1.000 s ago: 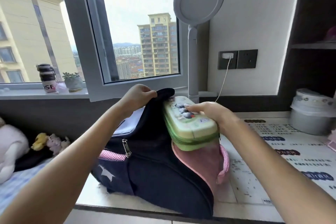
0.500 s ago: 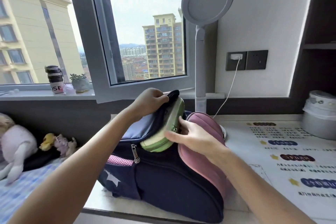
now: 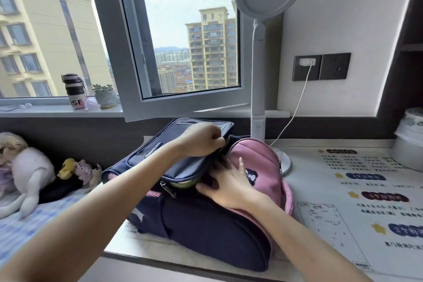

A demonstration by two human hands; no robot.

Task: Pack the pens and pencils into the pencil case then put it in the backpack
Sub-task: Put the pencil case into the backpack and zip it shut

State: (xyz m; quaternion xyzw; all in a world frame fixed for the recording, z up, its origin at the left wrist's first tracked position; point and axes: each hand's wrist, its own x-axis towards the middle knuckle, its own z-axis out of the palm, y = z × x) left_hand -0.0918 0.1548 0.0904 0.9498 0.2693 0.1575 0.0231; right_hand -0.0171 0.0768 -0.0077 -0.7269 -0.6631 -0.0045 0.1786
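Clenches left hand [image 3: 201, 139] round the soft navy flap of the backpack [image 3: 206, 224] at frame centre, holding it raised. Presses right hand [image 3: 229, 183] flat, fingers straight, into the gap beneath, with fingertips hidden there. Shows only a rounded green sliver of the pencil case [image 3: 183, 184] under that flap, inside the bag, beside a metal zip pull [image 3: 168, 190]. Slumps sideways on the pale smooth desk [image 3: 309, 185], padded pink pocket [image 3: 258, 162] bulging rightward.

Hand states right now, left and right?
Left hand: closed, gripping the top flap of the navy fabric backpack.
Right hand: open, fingers straight, pressing at the backpack's opening, holding nothing.
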